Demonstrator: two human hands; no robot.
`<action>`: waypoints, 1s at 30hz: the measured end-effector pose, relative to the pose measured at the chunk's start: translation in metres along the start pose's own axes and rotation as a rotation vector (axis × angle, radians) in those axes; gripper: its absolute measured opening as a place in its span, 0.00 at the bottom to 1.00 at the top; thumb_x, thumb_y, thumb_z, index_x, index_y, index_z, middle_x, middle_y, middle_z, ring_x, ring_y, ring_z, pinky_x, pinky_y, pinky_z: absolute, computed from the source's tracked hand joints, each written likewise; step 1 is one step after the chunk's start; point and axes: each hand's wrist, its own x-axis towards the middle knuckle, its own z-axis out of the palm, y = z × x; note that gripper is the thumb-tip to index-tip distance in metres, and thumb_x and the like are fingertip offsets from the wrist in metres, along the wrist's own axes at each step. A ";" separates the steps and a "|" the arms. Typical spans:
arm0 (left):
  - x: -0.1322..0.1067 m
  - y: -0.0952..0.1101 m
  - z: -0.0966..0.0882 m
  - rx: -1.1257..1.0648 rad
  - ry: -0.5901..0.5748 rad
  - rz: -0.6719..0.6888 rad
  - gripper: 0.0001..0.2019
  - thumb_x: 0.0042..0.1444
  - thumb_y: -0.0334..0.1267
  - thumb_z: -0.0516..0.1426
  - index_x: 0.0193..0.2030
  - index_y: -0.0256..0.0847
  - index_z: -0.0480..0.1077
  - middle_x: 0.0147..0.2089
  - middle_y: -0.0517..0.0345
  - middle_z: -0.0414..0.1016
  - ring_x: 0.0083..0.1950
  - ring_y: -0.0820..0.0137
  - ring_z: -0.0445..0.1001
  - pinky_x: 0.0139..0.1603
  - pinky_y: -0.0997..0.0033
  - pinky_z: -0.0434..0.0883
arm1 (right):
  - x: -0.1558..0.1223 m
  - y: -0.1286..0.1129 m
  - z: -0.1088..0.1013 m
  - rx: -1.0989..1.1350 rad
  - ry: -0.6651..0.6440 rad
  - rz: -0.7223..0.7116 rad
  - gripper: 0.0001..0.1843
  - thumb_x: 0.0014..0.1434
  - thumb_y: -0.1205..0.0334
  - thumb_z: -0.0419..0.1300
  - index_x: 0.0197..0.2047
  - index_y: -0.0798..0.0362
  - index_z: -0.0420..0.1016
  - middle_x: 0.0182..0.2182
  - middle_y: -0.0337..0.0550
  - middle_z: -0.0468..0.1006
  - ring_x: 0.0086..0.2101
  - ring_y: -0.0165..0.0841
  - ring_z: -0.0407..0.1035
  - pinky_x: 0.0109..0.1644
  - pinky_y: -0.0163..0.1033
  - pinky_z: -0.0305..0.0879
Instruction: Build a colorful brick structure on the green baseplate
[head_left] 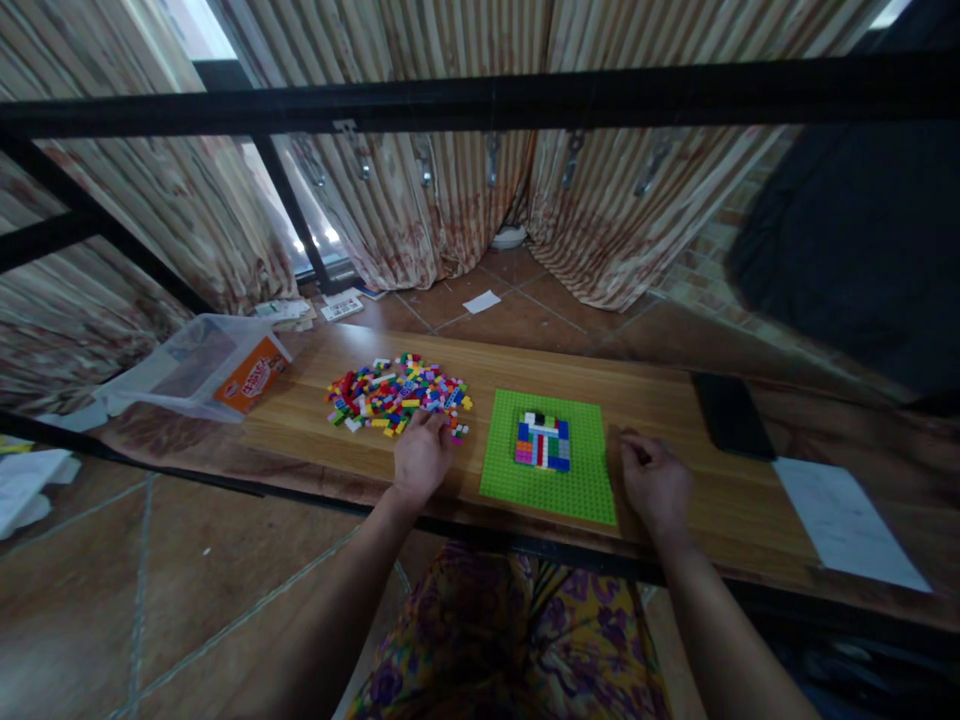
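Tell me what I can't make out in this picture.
- Head view: whether the left hand's grip holds anything at the brick pile; the hand's back hides it.
- Head view: anything inside the right hand's grip; its curl hides it.
- Head view: print on the orange label; too small and blurred.
- Head view: the whole dark shape; the right edge cuts it.

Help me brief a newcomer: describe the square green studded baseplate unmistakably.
On the long brown wooden tabletop, find the loose multicoloured plastic brick pile. Just right of it lies the square green studded baseplate, the tabletop's only large green piece.
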 end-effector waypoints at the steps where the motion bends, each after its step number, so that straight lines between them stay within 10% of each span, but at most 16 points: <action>1: 0.003 0.002 0.000 0.017 -0.013 0.018 0.13 0.58 0.33 0.52 0.46 0.42 0.75 0.48 0.49 0.74 0.44 0.64 0.74 0.45 0.68 0.70 | 0.000 0.000 0.000 0.000 0.001 0.002 0.20 0.60 0.50 0.50 0.37 0.54 0.79 0.35 0.52 0.80 0.33 0.40 0.72 0.39 0.43 0.65; 30: -0.008 -0.028 0.000 -0.090 0.004 0.018 0.12 0.56 0.30 0.53 0.43 0.41 0.74 0.46 0.50 0.73 0.44 0.64 0.74 0.47 0.65 0.71 | 0.000 -0.001 0.002 0.006 0.004 0.016 0.20 0.61 0.51 0.50 0.36 0.53 0.79 0.35 0.51 0.80 0.32 0.39 0.72 0.38 0.42 0.65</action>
